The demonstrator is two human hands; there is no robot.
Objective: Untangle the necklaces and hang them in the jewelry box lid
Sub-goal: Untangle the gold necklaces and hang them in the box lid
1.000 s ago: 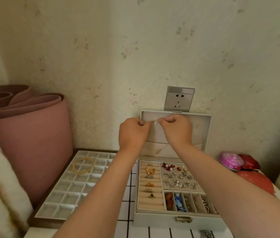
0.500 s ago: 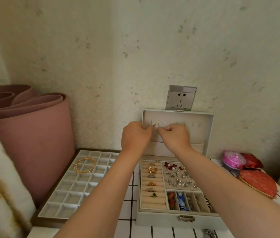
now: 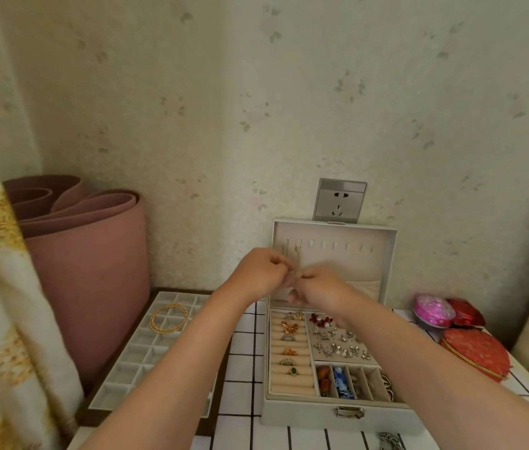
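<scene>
In front of you, your left hand [image 3: 258,277] is pinching the thin gold necklace [image 3: 297,262], which is running straight up from your fingertips to a hook [image 3: 296,248] just above; your right hand [image 3: 320,289] is pinching it too, equally near, before the jewelry box lid [image 3: 386,254].

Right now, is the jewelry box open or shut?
Open: the jewelry box lid stands upright against the wall, rings and earrings showing below.

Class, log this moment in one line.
left hand: pinches thin gold necklace chain | right hand: pinches it | pale jewelry box lid: upright, chain at hooks
</scene>
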